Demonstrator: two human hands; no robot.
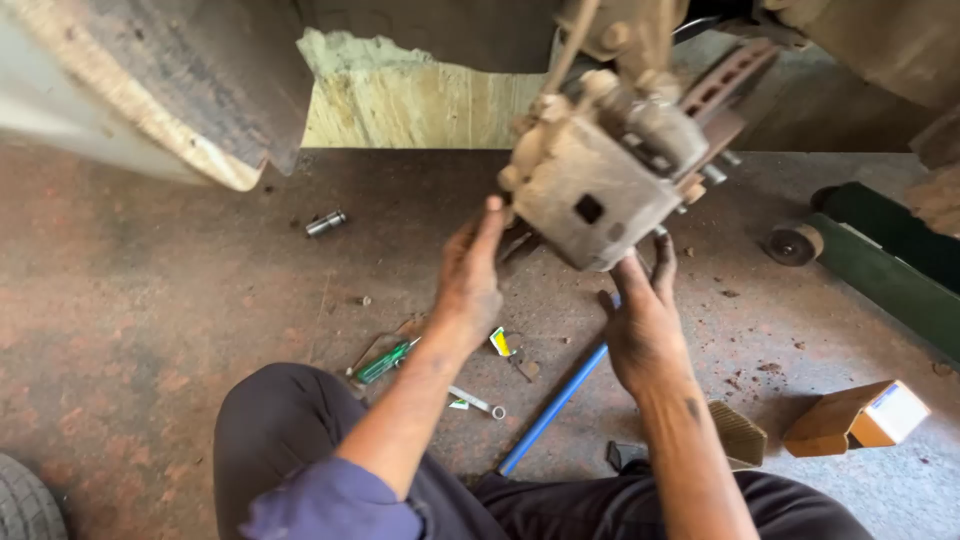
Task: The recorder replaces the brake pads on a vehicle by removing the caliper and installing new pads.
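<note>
A dusty grey brake caliper (590,190) sits over a rusty brake disc (725,85) under a raised vehicle. My left hand (468,280) reaches up with its fingertips touching the caliper's left edge. My right hand (645,320) is under the caliper, fingers spread and touching its lower edge. Neither hand holds a tool. My knees are on the stained concrete floor (150,300).
On the floor lie a green-handled screwdriver (385,362), a small spanner (478,402), a blue rod (555,405), a metal socket (325,223), a brake pad (738,432) and a cardboard box (860,418). A green floor jack (880,265) stands at the right; a tyre (28,505) sits bottom left.
</note>
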